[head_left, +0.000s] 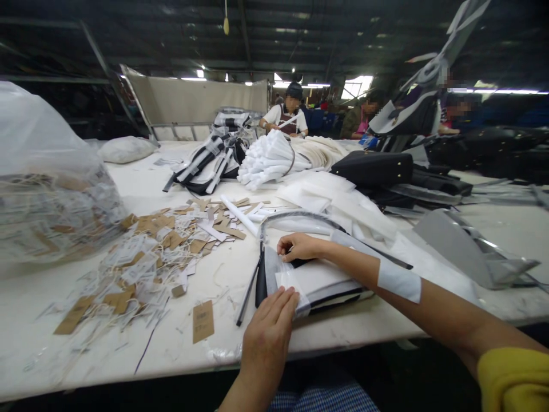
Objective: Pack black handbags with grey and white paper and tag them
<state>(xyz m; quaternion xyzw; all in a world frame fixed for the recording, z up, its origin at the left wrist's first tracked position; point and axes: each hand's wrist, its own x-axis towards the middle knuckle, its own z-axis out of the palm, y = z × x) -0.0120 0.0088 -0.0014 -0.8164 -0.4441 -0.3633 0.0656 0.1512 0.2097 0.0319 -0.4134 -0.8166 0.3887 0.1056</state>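
A black-and-white handbag lies flat near the front edge of the white table. My left hand rests on its near corner, fingers pressed together over white wrapping paper. My right hand lies on the bag's top edge, fingers curled and pinching the same paper. A white strip of paper wraps my right forearm. The bag's black strap trails off to the left.
Brown and white hang tags with strings litter the table to the left, beside a clear plastic bag of tags. Rolled white paper, white sheets and more black bags lie beyond. Other people work at the far end.
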